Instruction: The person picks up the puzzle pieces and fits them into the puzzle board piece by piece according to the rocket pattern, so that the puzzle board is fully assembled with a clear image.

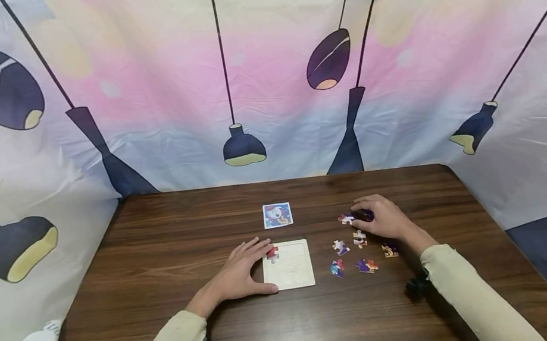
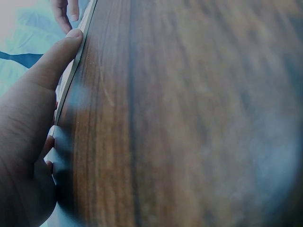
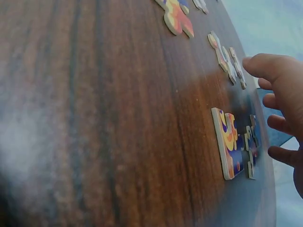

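A square pale wooden puzzle board (image 1: pixel 294 268) lies on the table, one red-and-white puzzle piece (image 1: pixel 273 255) in its upper left corner. My left hand (image 1: pixel 236 273) rests at the board's left side, fingers at the upper corner and thumb at the lower one. In the left wrist view the thumb (image 2: pixel 61 54) touches the board's edge. Over the loose pieces at the right is my right hand (image 1: pixel 386 219), fingers spread and nothing visibly held. Its thumb and index finger are near a white-and-purple puzzle piece (image 1: pixel 346 219); whether they touch it I cannot tell.
Loose puzzle pieces lie right of the board, among them a purple-and-orange piece (image 1: pixel 366 265), a blue-and-red piece (image 1: pixel 337 268) and a white piece (image 1: pixel 340 247). A picture card (image 1: pixel 277 215) lies behind the board. A printed curtain (image 1: pixel 178 120) hangs behind the table.
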The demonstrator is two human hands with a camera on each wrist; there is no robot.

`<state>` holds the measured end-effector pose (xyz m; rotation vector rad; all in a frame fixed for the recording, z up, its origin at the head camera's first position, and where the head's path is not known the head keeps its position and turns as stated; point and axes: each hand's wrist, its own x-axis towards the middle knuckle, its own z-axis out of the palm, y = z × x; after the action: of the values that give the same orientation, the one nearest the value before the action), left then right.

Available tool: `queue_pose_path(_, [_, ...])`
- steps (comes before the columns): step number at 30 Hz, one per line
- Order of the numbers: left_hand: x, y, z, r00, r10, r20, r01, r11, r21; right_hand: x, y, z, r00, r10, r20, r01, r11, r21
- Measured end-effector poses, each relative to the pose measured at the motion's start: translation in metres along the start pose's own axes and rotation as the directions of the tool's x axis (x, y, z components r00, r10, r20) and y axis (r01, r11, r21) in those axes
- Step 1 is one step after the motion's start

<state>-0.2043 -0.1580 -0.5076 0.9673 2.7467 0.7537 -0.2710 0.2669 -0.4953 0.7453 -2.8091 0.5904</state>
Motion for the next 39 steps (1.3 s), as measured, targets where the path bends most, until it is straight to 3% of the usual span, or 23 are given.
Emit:
queue_pose_path(24, [-0.0001, 0.0028, -0.0020, 1.000, -0.007, 0.005, 0.007, 1.000, -0.013, 0.0066, -0.0041, 0.0023, 0.998, 0.009, 0.056, -0.010, 1.000, 0.009])
queue_pose_path(39, [0.0010, -0.0002, -0.0002, 1.000, -0.021, 0.019, 0.021, 1.000, -0.007, 0.0079, 0.0027, 0.0023, 1.000, -0.017, 0.014, 0.018, 1.000, -0.019])
